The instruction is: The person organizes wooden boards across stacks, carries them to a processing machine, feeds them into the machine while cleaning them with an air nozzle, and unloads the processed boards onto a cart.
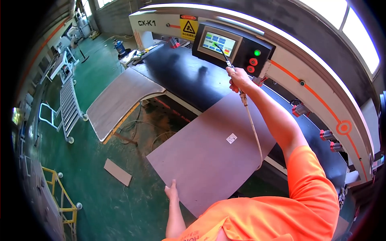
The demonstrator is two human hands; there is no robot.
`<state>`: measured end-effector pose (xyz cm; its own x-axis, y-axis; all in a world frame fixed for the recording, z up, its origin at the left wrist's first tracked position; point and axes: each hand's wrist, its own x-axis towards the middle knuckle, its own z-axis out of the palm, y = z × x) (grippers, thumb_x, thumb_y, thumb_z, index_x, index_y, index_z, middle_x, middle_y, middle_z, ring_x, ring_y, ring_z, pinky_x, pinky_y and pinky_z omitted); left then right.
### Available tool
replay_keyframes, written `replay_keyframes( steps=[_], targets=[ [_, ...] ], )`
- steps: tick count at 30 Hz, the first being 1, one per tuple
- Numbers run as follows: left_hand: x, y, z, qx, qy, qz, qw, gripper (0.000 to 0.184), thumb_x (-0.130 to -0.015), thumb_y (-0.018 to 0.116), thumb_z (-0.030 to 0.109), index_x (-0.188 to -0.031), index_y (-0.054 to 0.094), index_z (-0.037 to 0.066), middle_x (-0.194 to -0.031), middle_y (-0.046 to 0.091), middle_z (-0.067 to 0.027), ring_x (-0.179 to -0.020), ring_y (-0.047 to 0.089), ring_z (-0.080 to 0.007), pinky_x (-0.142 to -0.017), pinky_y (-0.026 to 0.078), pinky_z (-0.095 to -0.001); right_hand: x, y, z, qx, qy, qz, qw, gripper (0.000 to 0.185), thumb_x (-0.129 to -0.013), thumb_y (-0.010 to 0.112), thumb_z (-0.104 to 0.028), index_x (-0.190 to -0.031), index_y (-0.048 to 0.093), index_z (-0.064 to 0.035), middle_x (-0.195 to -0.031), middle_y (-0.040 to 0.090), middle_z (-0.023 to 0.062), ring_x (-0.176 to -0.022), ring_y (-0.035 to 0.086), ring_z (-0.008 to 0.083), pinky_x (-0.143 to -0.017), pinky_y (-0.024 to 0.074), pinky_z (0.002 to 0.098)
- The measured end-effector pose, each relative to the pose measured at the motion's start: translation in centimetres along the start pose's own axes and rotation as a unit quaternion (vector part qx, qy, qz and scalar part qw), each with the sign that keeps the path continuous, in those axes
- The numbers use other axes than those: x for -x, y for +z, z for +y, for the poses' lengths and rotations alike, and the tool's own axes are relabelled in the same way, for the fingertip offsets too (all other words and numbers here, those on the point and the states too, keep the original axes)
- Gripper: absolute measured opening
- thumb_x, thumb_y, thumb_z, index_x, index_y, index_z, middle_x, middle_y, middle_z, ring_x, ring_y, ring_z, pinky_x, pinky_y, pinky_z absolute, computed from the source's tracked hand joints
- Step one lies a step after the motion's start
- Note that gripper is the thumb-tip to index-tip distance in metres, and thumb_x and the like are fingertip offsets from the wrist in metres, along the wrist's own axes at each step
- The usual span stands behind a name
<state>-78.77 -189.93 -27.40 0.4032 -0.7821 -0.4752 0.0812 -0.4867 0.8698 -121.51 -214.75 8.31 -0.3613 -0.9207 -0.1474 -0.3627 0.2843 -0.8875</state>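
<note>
Orange cloth shirt (261, 215) — left fingers (167, 188) clasping flat rectangular panel (205, 150); right fingers (232, 72) curled round slim, hosed wand (229, 63).

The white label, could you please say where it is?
In the head view, right of centre, the white label lies on the large panel, left of the hose.

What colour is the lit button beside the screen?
The lit button is green, in the head view.

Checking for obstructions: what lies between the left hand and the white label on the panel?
In the head view, only bare panel lies between the left hand and the white label.
</note>
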Motion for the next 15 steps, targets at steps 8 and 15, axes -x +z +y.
replay_keyframes(
  steps=[8,15],
  targets=[
    [-0.5,-0.3,-1.0,-0.001,0.002,-0.003,1.000,0.042,-0.084,0.071,0.017,-0.116,0.057,-0.008,-0.114,0.064,-0.0130,-0.101,0.061,-0.0209,-0.090,0.046,-0.0330,-0.5,0.8,0.0,-0.046,-0.006,0.034,0.998,0.044,-0.096,0.050,-0.042,-0.088,0.049,0.0005,-0.062,0.053,0.0085,-0.041,0.053,0.0177,-0.041,0.0455,0.0327],
    [1.1,0.7,1.3,0.000,0.049,-0.011,0.999,0.048,-0.080,0.075,0.008,-0.119,0.054,-0.009,-0.116,0.062,-0.0147,-0.100,0.060,-0.0214,-0.091,0.046,-0.0333,7.3,-1.8,10.4,-0.031,0.030,-0.049,0.998,0.039,-0.097,0.049,-0.040,-0.092,0.050,-0.0012,-0.060,0.049,0.0054,-0.041,0.050,0.0145,-0.037,0.0393,0.0301]
  ],
)
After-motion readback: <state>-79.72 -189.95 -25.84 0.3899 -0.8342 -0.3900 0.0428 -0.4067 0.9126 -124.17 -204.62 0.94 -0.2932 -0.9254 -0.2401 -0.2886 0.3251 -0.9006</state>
